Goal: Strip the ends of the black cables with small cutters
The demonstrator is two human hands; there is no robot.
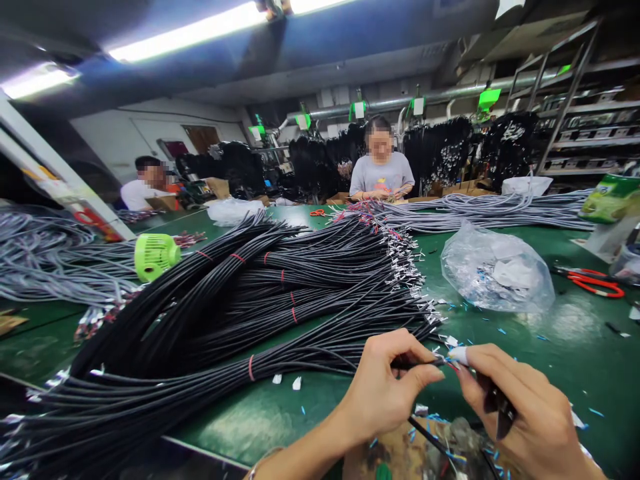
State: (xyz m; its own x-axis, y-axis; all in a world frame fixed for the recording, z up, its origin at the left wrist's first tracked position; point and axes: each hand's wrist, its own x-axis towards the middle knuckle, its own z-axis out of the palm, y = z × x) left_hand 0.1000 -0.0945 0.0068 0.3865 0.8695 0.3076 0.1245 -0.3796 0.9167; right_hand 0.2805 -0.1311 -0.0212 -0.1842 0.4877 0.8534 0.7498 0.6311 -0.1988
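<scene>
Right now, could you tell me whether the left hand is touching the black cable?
Touching: the head view shows the left hand pinching the black cable between thumb and fingers.

No lettering can be made out anywhere; the green packet [611, 198] at the right edge of the worktop [575, 333] carries printing too blurred to read; the green hanging tags [489, 98] at the back are likewise too small to tell.

Lighting: bright ceiling tube lamps [190, 32] overhead — soft glare patches on the green table [575, 327], dim background, wide-angle bending at edges, faces blurred.
</scene>
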